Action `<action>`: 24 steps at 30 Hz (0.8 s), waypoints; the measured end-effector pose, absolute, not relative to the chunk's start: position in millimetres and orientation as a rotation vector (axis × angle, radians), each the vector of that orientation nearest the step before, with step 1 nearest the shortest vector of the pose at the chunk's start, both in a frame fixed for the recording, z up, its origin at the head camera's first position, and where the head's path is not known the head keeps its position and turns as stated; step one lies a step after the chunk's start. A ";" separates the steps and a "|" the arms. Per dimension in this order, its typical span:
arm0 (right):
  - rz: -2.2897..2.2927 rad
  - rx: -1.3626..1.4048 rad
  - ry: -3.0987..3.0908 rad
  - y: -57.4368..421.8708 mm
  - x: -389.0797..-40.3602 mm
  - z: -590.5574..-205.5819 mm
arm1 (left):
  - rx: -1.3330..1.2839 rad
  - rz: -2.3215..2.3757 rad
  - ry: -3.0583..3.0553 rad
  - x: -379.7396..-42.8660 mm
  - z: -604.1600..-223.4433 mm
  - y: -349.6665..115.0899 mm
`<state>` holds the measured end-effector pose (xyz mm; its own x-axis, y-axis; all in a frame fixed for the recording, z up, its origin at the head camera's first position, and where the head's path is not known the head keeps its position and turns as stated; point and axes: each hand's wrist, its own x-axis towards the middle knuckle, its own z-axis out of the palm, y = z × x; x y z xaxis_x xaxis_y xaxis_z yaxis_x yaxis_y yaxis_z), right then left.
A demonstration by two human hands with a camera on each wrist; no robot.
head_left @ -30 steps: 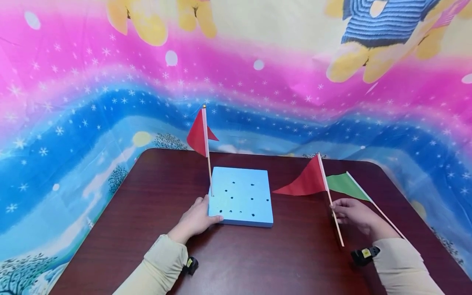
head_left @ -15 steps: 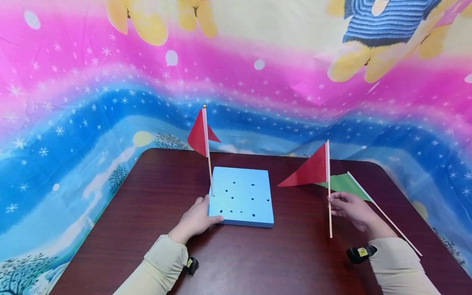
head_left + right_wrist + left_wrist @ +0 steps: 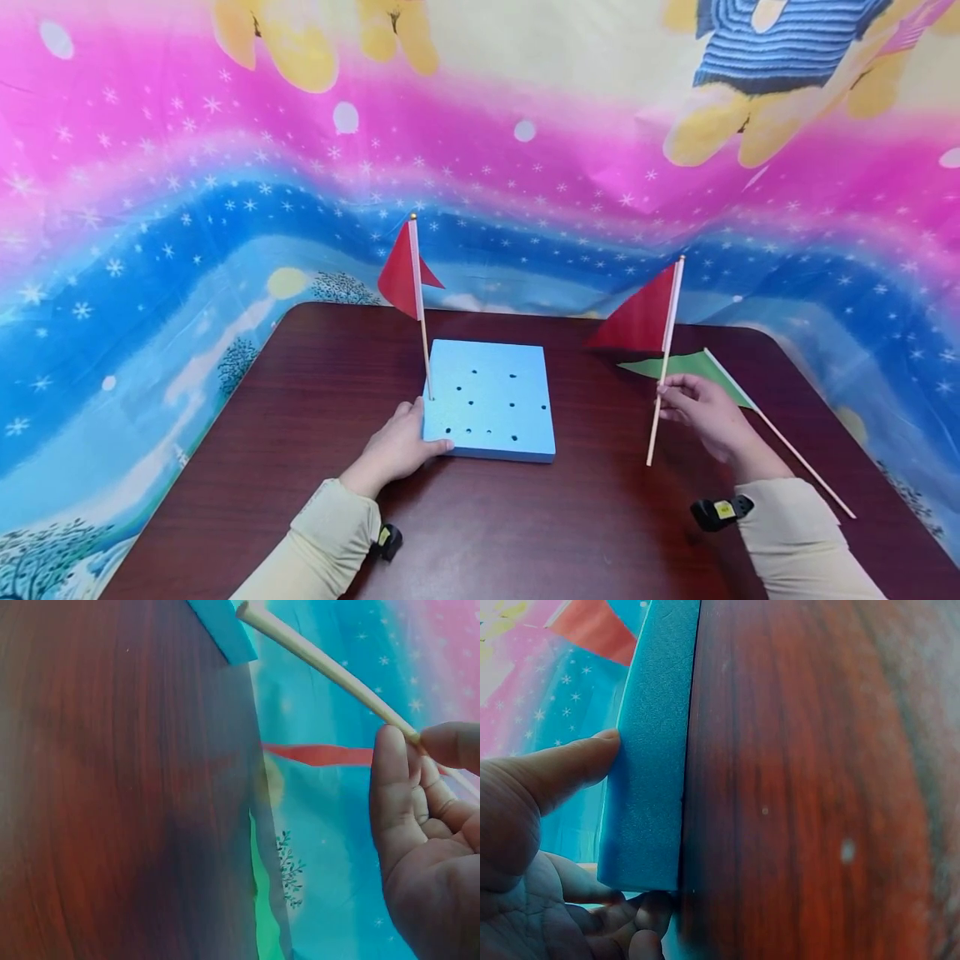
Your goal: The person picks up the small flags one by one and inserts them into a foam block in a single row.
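A light blue foam block (image 3: 491, 400) with several small holes lies flat on the table. My left hand (image 3: 397, 442) grips its near left corner, thumb on the front edge, fingers along the left side; in the left wrist view the thumb (image 3: 577, 761) touches the block's upper edge. A red flag (image 3: 401, 275) stands nearly upright in a hole by the block's left edge. To the right of the block, my right hand (image 3: 705, 417) pinches the wooden stick of another red flag (image 3: 645, 312) between thumb and fingertips. This stick (image 3: 330, 667) tilts slightly, its lower end raised off the table.
A green flag (image 3: 705, 371) lies on the dark brown table (image 3: 525, 533) at the right, partly behind my right hand, its stick slanting toward the near right. A printed cloth backdrop (image 3: 480, 167) hangs behind the table.
My right hand has moved left and up with the red flag, whose stick has swung from leaning left at the top to leaning right. My left hand and the block have stayed in place.
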<state>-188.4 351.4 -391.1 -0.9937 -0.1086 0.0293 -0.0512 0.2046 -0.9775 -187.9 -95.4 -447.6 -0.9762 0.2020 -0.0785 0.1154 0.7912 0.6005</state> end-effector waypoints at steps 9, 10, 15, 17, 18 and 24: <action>-1.997 -0.251 2.577 330.0 -188.5 -382.8 | 0.256 0.935 2.840 -186.8 -445.9 -95.2; -1.992 -0.253 2.604 326.9 -189.3 -382.7 | 0.256 0.936 2.840 -186.8 -445.8 -95.3; -2.057 -0.248 2.624 313.3 -193.8 -385.0 | 0.265 0.941 2.842 -186.1 -445.4 -95.3; -2.093 -0.246 2.612 308.6 -195.3 -385.7 | 0.271 0.953 2.842 -185.7 -445.2 -95.4; -2.096 -0.248 2.622 306.4 -196.1 -385.9 | 0.274 0.957 2.842 -185.4 -445.1 -95.4; -1.989 -0.256 2.750 293.8 -200.7 -382.9 | 0.277 0.963 2.842 -184.3 -443.4 -95.5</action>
<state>-200.7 293.8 -382.9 -0.9546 0.0322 0.2960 -0.2710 0.3175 -0.9087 -184.3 -95.5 -443.4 -0.9750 0.2137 -0.0617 0.1322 0.7799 0.6118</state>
